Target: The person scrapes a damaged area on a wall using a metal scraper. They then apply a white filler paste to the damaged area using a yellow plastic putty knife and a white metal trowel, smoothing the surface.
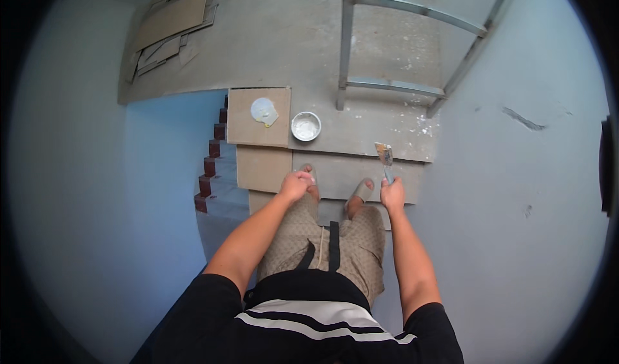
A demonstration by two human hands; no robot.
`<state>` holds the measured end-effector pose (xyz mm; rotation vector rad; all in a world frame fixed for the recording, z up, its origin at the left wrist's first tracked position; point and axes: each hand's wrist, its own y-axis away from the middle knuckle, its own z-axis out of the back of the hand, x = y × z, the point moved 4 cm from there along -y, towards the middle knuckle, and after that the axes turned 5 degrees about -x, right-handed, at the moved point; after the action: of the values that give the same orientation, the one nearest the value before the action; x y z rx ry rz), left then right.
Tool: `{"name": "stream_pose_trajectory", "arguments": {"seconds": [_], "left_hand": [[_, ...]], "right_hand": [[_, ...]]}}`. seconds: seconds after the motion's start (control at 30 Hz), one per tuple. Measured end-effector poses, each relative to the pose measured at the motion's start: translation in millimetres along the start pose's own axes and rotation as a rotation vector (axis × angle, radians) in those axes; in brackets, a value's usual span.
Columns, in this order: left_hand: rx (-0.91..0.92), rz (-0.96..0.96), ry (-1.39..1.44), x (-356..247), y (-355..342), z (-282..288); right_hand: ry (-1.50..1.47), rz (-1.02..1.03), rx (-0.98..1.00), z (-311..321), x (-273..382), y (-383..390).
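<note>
My right hand (392, 192) grips the grey handle of a putty knife (384, 154), its flared, stained blade pointing away from me beside the right wall. My left hand (296, 185) hangs over my left foot with its fingers curled in; whether anything is inside them is hidden. Ahead of that hand, a small round tub (306, 126) with white paste in it rests on the step. Left of the tub, a flat whitish piece (264, 111) with yellow spots lies on a cardboard sheet (242, 128).
I stand on steps, sandals on my feet. A metal ladder (393, 85) stands ahead on the paint-spotted landing (296, 48). Flattened cardboard (173, 19) lies far left. Stairs with dark red edges (209, 167) descend at left. The right wall (509, 190) bears grey marks (523, 119).
</note>
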<state>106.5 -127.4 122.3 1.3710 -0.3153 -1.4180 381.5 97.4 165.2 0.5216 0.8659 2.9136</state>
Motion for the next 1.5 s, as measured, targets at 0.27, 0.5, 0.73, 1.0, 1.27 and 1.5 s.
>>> {"name": "stream_pose_trajectory", "arguments": {"seconds": [0.27, 0.5, 0.73, 1.0, 1.27, 1.5], "left_hand": [[-0.413, 0.122, -0.093, 164, -212, 100], [-0.659, 0.028, -0.162, 223, -386, 127], [-0.711, 0.130, -0.054, 270, -504, 142], [-0.514, 0.317, 0.584, 239, -501, 129], [-0.275, -0.185, 0.932, 168, -433, 139], [0.040, -0.475, 0.827, 26, -325, 35]], "right_hand": [[0.005, 0.010, -0.118, -197, 15, -142], [0.007, 0.141, -0.422, -347, -30, -247], [0.180, 0.280, -0.586, -400, -66, -294], [0.224, 0.206, -0.619, -385, -57, -284], [-0.387, 0.453, -0.504, -360, 13, -241], [-1.100, 0.434, 0.375, -346, 162, -152]]}}
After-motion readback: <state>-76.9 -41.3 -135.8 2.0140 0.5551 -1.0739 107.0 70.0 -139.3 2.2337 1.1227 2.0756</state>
